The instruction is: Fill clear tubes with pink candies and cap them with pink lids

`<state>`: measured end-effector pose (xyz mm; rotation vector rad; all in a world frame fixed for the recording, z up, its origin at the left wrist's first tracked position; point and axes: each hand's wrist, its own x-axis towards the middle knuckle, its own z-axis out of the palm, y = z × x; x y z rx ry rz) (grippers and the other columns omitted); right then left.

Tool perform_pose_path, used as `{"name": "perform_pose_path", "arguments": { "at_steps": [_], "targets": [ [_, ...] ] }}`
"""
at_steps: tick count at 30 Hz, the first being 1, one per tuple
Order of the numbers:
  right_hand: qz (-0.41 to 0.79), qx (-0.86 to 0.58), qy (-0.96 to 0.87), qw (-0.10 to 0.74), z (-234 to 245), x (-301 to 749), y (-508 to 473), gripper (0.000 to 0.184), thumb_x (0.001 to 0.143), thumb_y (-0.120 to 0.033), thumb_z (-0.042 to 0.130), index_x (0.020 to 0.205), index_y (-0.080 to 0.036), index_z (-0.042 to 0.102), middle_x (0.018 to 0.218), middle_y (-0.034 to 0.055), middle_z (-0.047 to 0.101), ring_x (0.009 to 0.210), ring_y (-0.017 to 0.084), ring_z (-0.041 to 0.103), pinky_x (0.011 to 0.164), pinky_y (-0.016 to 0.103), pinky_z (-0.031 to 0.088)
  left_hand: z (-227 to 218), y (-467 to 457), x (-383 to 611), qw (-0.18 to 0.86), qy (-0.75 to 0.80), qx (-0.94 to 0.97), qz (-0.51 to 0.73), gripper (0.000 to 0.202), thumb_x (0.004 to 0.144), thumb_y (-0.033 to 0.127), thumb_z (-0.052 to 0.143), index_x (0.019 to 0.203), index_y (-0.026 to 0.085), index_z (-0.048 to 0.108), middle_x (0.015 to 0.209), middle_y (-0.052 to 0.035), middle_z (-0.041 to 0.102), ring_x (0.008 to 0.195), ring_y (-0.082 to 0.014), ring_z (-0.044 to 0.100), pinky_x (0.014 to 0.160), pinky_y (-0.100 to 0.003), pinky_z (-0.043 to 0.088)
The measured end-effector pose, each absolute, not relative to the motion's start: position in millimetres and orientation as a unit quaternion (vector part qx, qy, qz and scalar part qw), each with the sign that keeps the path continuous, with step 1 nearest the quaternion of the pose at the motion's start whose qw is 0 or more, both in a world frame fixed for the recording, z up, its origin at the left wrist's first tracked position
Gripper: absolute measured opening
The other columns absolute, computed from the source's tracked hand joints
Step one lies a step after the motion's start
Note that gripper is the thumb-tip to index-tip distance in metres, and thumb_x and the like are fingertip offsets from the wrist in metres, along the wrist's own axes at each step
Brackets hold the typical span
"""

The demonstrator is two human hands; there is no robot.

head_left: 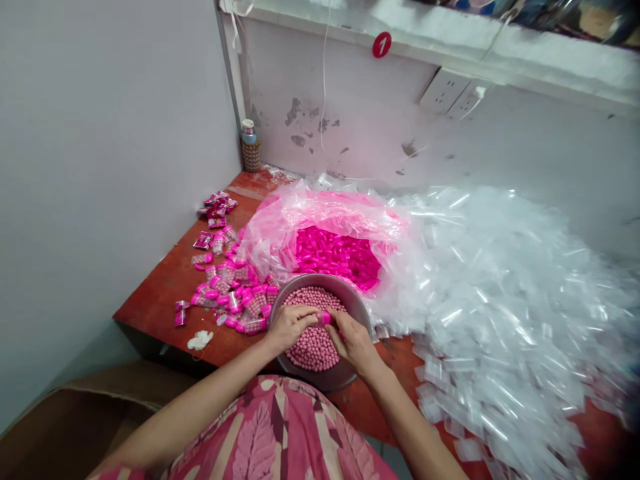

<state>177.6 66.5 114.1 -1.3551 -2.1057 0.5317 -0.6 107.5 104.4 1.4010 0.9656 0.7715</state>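
Over a metal bowl (pixel 363 308) of small pink beads (pixel 313 350), both my hands meet at one small container. My left hand (pixel 296 325) has its fingers closed around the clear body, which is mostly hidden by them. The bright pink cap (pixel 325 318) shows at the container's right end, and my right hand (pixel 351 337) pinches it between thumb and fingers. Left of the bowl lies a pile of bead-filled containers with pink caps (pixel 253 303). Behind the bowl an open plastic bag (pixel 273 227) holds many loose pink caps (pixel 335 253).
A large heap of clear empty containers (pixel 500 287) covers the right of the red table (pixel 155 303). Small pink packets (pixel 217 207) and a crumpled white scrap (pixel 200 341) lie at the left. A woven holder (pixel 251 157) stands in the corner. Below left is a cardboard box (pixel 85 413).
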Motion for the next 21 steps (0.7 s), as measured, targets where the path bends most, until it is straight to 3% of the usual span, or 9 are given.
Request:
{"name": "perform_pose_path", "arguments": {
  "at_steps": [4, 11, 14, 17, 21],
  "targets": [
    [0.193, -0.502, -0.793, 0.286, 114.0, 178.6, 66.0, 0.029, 0.085, -0.019, 0.044, 0.112, -0.014, 0.050, 0.099, 0.0149, 0.063, 0.091, 0.022, 0.060, 0.080, 0.036, 0.049, 109.0, 110.7, 1.0, 0.593, 0.412, 0.619, 0.309, 0.017, 0.074, 0.028, 0.059, 0.083, 0.022, 0.072, 0.082, -0.0023, 0.070, 0.082, -0.0196, 0.060, 0.080, -0.026, 0.039],
    [0.255, -0.487, -0.800, 0.241, 123.5, 179.2, 62.8, 0.025, 0.086, -0.024, 0.043, 0.107, -0.016, 0.054, 0.088, 0.0110, 0.066, 0.079, 0.020, 0.062, 0.072, 0.032, 0.049, 116.5, 107.5, -2.1, 0.627, 0.401, 0.607, 0.278, 0.014, 0.068, 0.030, 0.062, 0.069, 0.021, 0.072, 0.063, -0.0009, 0.066, 0.067, -0.0176, 0.057, 0.066, -0.023, 0.040],
    [0.306, -0.520, -0.737, 0.306, 126.8, 173.0, 50.3, 0.029, 0.083, -0.027, 0.048, 0.109, -0.019, 0.057, 0.094, 0.0111, 0.066, 0.084, 0.022, 0.062, 0.076, 0.036, 0.048, 128.0, 100.9, -4.6, 0.631, 0.382, 0.611, 0.285, 0.020, 0.071, 0.034, 0.059, 0.068, 0.019, 0.072, 0.060, -0.0016, 0.064, 0.061, -0.0159, 0.054, 0.060, -0.022, 0.040],
    [0.420, -0.558, -0.581, 0.418, 125.1, 163.4, 39.6, 0.029, 0.079, -0.035, 0.056, 0.106, -0.026, 0.063, 0.102, 0.0077, 0.066, 0.095, 0.025, 0.059, 0.085, 0.039, 0.045, 129.3, 94.4, -5.2, 0.683, 0.357, 0.570, 0.284, 0.029, 0.073, 0.041, 0.057, 0.080, 0.017, 0.072, 0.062, -0.0025, 0.063, 0.055, -0.0134, 0.051, 0.055, -0.023, 0.038],
    [0.597, -0.477, -0.306, 0.568, 126.4, 153.0, 38.2, 0.037, 0.067, -0.052, 0.063, 0.094, -0.026, 0.069, 0.087, 0.0069, 0.069, 0.070, 0.023, 0.065, 0.065, 0.037, 0.051, 119.0, 96.0, -3.2, 0.747, 0.403, 0.404, 0.341, 0.043, 0.062, 0.053, 0.064, 0.085, 0.018, 0.071, 0.065, -0.0048, 0.064, 0.060, -0.0168, 0.055, 0.060, -0.028, 0.043]
  ]
}}
